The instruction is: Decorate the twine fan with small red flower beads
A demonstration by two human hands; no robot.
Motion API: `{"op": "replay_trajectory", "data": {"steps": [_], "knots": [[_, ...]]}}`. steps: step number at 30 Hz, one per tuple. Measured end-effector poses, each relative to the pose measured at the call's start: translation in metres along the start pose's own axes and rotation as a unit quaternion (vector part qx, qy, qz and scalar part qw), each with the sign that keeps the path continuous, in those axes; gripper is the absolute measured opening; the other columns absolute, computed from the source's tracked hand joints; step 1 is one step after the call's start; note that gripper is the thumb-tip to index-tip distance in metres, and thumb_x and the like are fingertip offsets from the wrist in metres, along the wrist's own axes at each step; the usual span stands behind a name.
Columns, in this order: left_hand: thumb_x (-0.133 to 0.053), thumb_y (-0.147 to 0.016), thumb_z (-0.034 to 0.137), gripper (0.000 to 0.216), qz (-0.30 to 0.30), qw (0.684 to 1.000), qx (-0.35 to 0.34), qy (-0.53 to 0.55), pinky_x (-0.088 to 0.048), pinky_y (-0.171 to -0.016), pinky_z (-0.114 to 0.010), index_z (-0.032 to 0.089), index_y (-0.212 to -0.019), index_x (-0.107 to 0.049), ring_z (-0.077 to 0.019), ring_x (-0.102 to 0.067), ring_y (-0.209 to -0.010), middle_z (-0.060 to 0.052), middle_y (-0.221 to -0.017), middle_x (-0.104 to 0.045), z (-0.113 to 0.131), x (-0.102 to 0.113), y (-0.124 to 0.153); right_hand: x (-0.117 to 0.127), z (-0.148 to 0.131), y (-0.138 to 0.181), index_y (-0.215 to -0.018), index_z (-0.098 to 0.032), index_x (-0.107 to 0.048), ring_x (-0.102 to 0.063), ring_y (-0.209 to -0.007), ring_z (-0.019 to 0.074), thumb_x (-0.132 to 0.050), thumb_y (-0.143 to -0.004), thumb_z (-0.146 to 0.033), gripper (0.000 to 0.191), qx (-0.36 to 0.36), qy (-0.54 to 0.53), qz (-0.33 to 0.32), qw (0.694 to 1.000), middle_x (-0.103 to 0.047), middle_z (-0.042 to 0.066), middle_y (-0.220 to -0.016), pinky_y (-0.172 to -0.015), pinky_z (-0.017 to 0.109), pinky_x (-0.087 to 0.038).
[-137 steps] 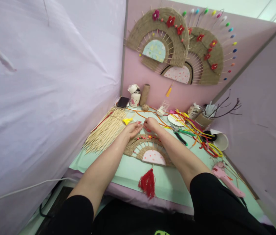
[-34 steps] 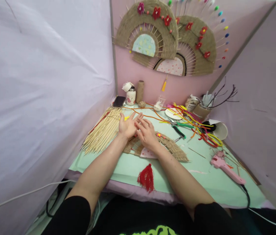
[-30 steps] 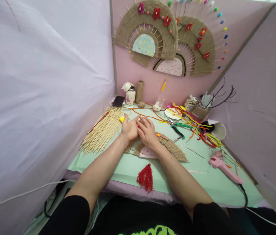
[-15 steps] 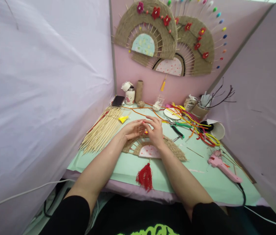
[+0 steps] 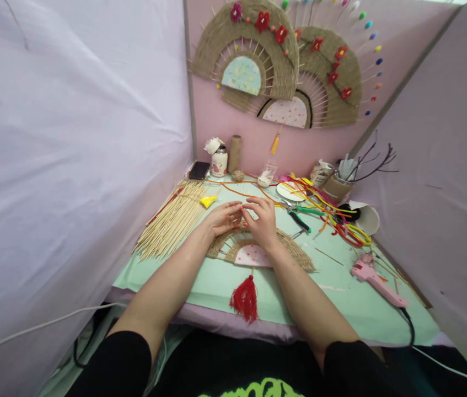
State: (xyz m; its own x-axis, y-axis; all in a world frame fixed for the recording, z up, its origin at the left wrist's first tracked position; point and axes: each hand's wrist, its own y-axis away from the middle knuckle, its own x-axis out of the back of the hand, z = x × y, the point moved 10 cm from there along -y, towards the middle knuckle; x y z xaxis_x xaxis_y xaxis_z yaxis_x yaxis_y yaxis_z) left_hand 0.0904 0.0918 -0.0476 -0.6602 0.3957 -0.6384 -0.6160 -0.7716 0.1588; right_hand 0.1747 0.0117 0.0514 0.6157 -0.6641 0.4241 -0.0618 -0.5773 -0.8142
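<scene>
Over the upper edge of a small twine-woven fan [image 5: 299, 252], my left hand [image 5: 225, 218] and my right hand [image 5: 261, 220] meet at the fingertips. Both hands are pinched closed; whatever sits between the tips is too small to make out. A spot of red shows below the fingers. The fan lies on the green tabletop, with a pink dotted half-circle [image 5: 252, 255] at its base and a red tassel [image 5: 245, 298] hanging toward the table's front edge. My hands cover part of the fan's top.
Thin wooden sticks [image 5: 171, 220] lie in a bundle at left, beside a yellow piece [image 5: 207, 201]. Green-and-black pliers [image 5: 299, 221], colourful pipe cleaners [image 5: 341, 226] and a pink glue gun [image 5: 377, 280] are at right. Jars, a twine roll [image 5: 235, 154] and a branch holder [image 5: 338, 187] line the back.
My fingers have shifted slightly against each other at the tips. The fan and the things around it look the same; the view has moved a touch.
</scene>
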Motion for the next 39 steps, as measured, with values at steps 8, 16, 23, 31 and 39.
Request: {"op": "replay_trajectory", "data": {"steps": [8,16,23,31,39], "knots": [[-0.077,-0.071,0.015,0.032,0.024,0.998,-0.013,-0.064,-0.046,-0.062,-0.025,0.014,-0.098,-0.061,-0.0125,-0.064,-0.068,-0.005,-0.082,-0.068,0.002,-0.002,0.002,-0.001,-0.003,0.0,-0.079,-0.022,-0.065,-0.053,-0.103,0.0242,-0.061,-0.08,-0.018,0.006,-0.001,0.044,-0.012,0.999,-0.069,0.006,-0.105,-0.094,0.042,-0.043],[-0.067,-0.075,0.004,0.02,0.06,0.997,-0.021,-0.038,-0.05,-0.062,-0.021,0.013,-0.092,-0.063,-0.0099,-0.064,-0.067,-0.004,-0.076,-0.068,0.008,0.001,0.005,0.02,0.017,-0.006,-0.073,-0.022,-0.061,-0.058,-0.104,0.0245,-0.058,-0.076,-0.018,0.006,-0.074,0.058,0.043,0.995,-0.069,0.007,-0.105,-0.096,0.043,-0.041],[-0.05,-0.087,0.002,0.016,0.077,0.994,-0.063,0.05,-0.049,-0.058,-0.014,0.008,-0.086,-0.064,-0.0052,-0.058,-0.059,-0.003,-0.065,-0.061,0.032,0.008,0.006,0.002,0.071,-0.048,-0.082,-0.019,-0.07,-0.065,-0.085,0.0214,-0.055,-0.078,-0.026,0.018,-0.171,0.057,-0.105,0.978,-0.074,0.005,-0.088,-0.083,0.034,-0.048],[-0.059,-0.089,0.018,0.017,0.13,0.986,-0.072,0.075,-0.043,-0.049,-0.013,0.011,-0.074,-0.061,-0.0039,-0.054,-0.053,-0.001,-0.064,-0.058,0.035,0.028,0.004,-0.084,0.099,-0.058,-0.083,-0.017,-0.076,-0.066,-0.088,0.0188,-0.057,-0.08,-0.017,0.019,-0.118,0.125,-0.266,0.949,-0.075,0.006,-0.09,-0.085,0.027,-0.045],[-0.067,-0.073,-0.002,0.019,0.182,0.978,-0.098,0.037,-0.043,-0.056,-0.015,0.014,-0.083,-0.062,-0.0039,-0.057,-0.059,0.002,-0.068,-0.061,0.038,0.045,0.005,-0.126,0.109,-0.038,-0.091,-0.018,-0.075,-0.059,-0.1,0.0221,-0.056,-0.081,-0.018,0.022,-0.086,0.202,-0.34,0.915,-0.073,0.01,-0.098,-0.088,0.029,-0.041]]}}
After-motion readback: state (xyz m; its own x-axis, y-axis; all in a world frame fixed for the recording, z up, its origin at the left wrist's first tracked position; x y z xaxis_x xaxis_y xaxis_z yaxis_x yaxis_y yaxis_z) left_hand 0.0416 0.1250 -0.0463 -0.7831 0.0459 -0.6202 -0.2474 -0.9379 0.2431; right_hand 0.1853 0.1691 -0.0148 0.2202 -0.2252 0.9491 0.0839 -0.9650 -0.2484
